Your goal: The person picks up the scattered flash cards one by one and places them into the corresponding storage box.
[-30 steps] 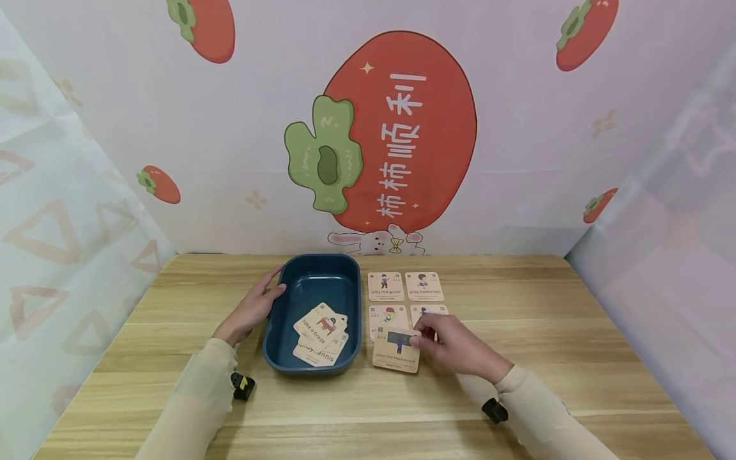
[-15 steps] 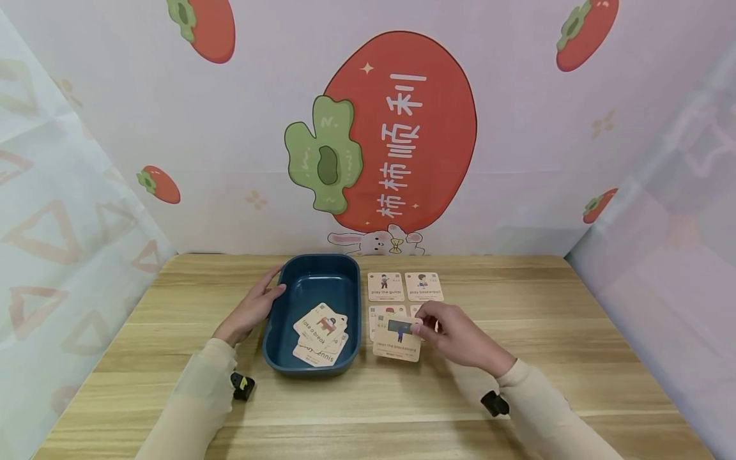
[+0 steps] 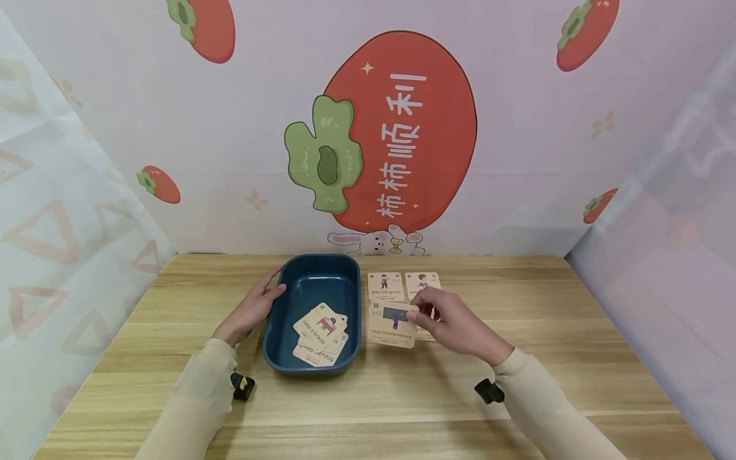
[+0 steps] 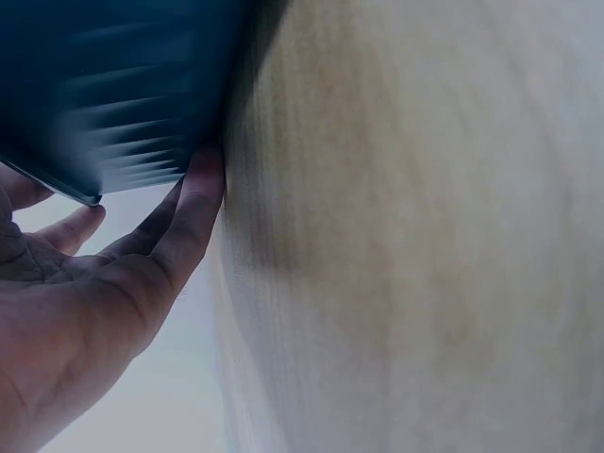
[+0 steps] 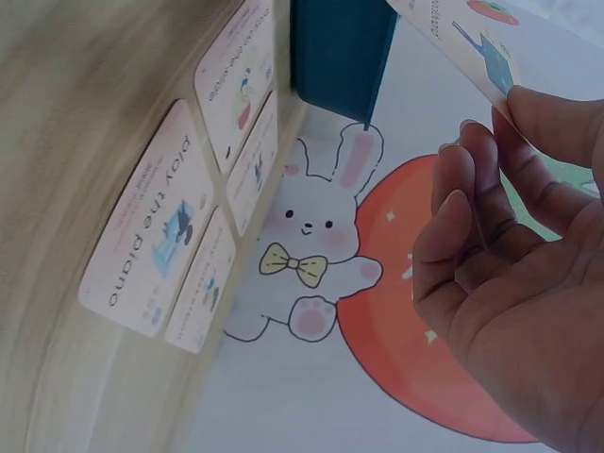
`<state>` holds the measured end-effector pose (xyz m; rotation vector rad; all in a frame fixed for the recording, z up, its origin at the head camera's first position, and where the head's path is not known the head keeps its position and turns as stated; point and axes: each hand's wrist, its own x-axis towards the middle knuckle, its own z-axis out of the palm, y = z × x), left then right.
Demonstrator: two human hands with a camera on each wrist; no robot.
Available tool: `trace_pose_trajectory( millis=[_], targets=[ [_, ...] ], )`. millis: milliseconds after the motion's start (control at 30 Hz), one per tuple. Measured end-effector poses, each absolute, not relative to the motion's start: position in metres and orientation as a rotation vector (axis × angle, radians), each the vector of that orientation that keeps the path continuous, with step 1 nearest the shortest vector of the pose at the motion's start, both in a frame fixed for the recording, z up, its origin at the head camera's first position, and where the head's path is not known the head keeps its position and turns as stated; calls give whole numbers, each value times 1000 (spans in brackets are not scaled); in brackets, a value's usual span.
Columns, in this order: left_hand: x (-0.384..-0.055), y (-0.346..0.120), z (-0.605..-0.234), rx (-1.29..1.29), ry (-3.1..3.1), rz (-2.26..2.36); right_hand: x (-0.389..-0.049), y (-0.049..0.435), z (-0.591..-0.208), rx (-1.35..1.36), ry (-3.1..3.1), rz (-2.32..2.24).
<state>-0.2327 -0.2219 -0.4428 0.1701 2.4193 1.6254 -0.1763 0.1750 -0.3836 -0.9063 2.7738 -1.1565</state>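
Note:
My right hand pinches the "clean the blackboard" card by its right edge, between thumb and fingers. In the right wrist view that card is raised above the table, clear of the cards lying there. From the head view it overlaps the lower left of the laid-out cards. At the left, my left hand holds the side of a dark blue plastic bin, thumb over the rim and fingers against the outer wall. Inside the bin lie several loose cards, with "take a break" on top.
Cards lie in two rows right of the bin: "play the guitar" and a partly covered card behind, "play the piano" in front. The wooden table meets a printed backdrop at the back.
My right hand has lifted the "clean the blackboard" card and carried it back and slightly left, over the front row. The left hand and the bin stay put.

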Motion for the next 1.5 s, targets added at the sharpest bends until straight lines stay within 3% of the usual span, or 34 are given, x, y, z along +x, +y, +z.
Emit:
trace_pose_trajectory(
  millis=[1500],
  targets=[
    [-234, -221, -443, 118, 2418, 1618, -216, 116, -364, -934, 2740, -1244]
  ],
)
